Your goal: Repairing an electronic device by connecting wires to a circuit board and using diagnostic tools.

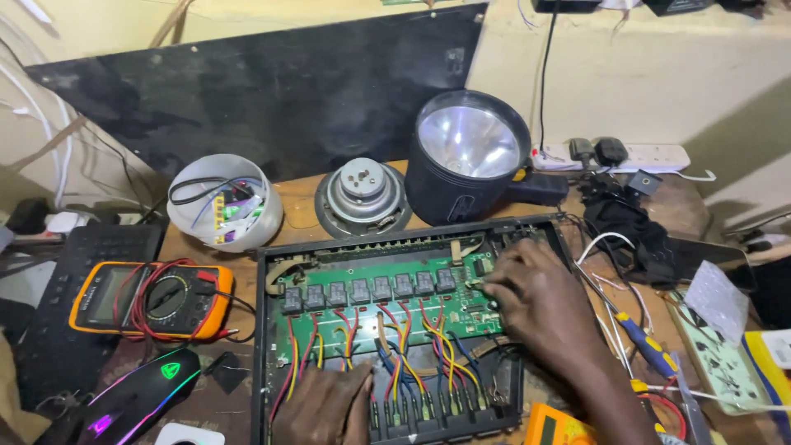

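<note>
An opened black electronic unit (pixel 264 330) lies on the wooden bench, showing a green circuit board (pixel 371 309) with a row of black relays and red, yellow and blue wires. My left hand (pixel 325 408) rests on the near edge of the unit, over the wire terminals. My right hand (pixel 544 309) lies on the board's right end, its fingertips curled down onto the components there. Whether the fingers pinch anything is hidden.
An orange multimeter (pixel 148 301) with red leads and a lit computer mouse (pixel 144 395) lie at left. Behind the unit stand a white bowl (pixel 227 202), a loudspeaker (pixel 362 198) and a black spotlight (pixel 470 161). A screwdriver (pixel 647 346) and a loose board (pixel 721 358) lie at right.
</note>
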